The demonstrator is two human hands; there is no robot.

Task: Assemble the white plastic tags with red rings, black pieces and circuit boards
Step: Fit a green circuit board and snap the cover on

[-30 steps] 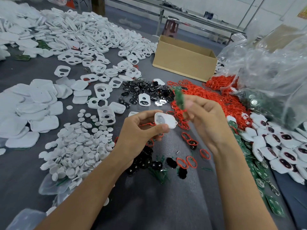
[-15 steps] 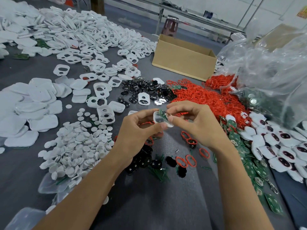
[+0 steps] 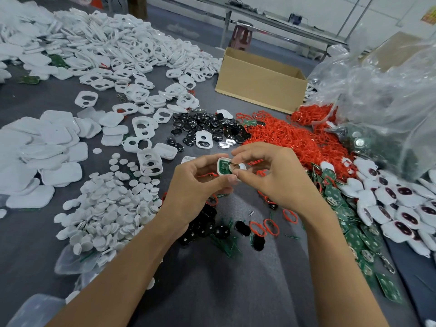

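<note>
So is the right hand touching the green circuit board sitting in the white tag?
Touching. The head view shows the right hand fingertips pressed on the circuit board inside the white tag, which the left hand grips.

Grey bench (image 3: 219, 291), crowded. White tag shells (image 3: 113, 53) heaped toward far left corner; white discs (image 3: 111, 204) nearer left edge. Black pieces (image 3: 207, 128) mid-bench, red rings (image 3: 290, 140) beside. Cardboard box (image 3: 259, 83) farther back. Green circuit boards (image 3: 354, 234) and clear bag (image 3: 387, 109) along right edge.
</note>
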